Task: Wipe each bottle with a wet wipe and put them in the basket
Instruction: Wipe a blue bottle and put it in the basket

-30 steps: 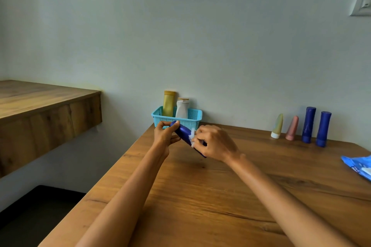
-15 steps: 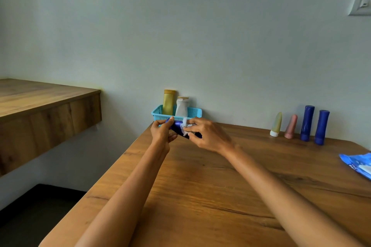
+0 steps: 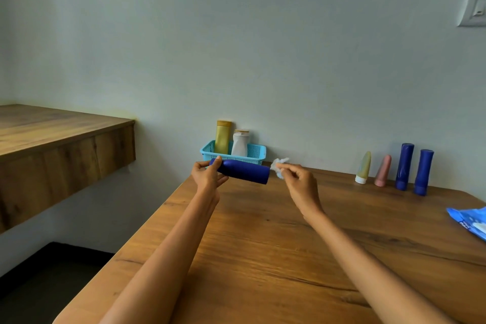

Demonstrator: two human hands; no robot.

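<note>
My left hand (image 3: 207, 175) grips the cap end of a dark blue bottle (image 3: 244, 171), which lies sideways in the air just in front of the turquoise basket (image 3: 256, 152). My right hand (image 3: 298, 183) pinches a crumpled white wet wipe (image 3: 278, 166) just off the bottle's right end, apart from it. Inside the basket stand a yellow bottle (image 3: 222, 137) and a white bottle (image 3: 240, 143). Against the wall to the right stand a pale green tube (image 3: 363, 167), a pink tube (image 3: 383, 170) and two dark blue bottles (image 3: 404, 166) (image 3: 423, 172).
A blue wet wipe pack (image 3: 470, 219) lies at the wooden table's (image 3: 263, 258) right edge. A wooden shelf (image 3: 52, 134) juts out on the left, with a gap down to the dark floor (image 3: 39, 289) between it and the table. A wall switch (image 3: 474, 12) is at upper right.
My right hand has drawn the wipe off the bottle to the right. The bottle, earlier covered by both hands, now shows along its whole length, level in my left hand.
</note>
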